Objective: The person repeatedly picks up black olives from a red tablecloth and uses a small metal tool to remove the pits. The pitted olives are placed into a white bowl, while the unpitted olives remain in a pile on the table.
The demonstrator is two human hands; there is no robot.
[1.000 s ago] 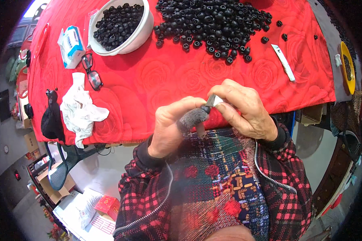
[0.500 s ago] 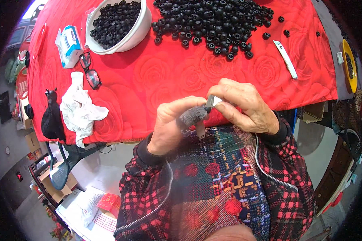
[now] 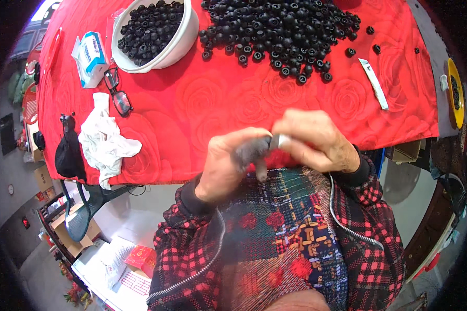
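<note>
Left hand (image 3: 228, 166) is curled shut around a small grey piece (image 3: 250, 150), pinching it between thumb and fingertips just over the near edge of the desk (image 3: 202, 103). Right hand (image 3: 316, 140) meets it from the other side, fingers closed on a small silvery tool (image 3: 280, 141) whose tip touches the grey piece; what kind of tool it is I cannot tell, since most of it sits inside the grip. Both hands hover above the person's lap, over a checked red and black jacket (image 3: 368, 228).

Beyond the hands, on the red flowered cloth, lies a wide heap of black round pieces (image 3: 280, 31). Beyond the left hand stands a white bowl (image 3: 189, 36) filled with more of them. Further to the left of that hand lie a pair of glasses (image 3: 117, 93), a white and blue packet (image 3: 91, 54) and a crumpled white cloth (image 3: 106, 142). Beyond the right hand, a little to its right, lies a narrow white strip (image 3: 373, 83), well apart from the heap.

Judging by its size, the grey piece is light and probably soft or rubbery, so it may squash or slip if squeezed hard. A grip across its sides, leaving the end clear for the tool, looks the safest hold.
</note>
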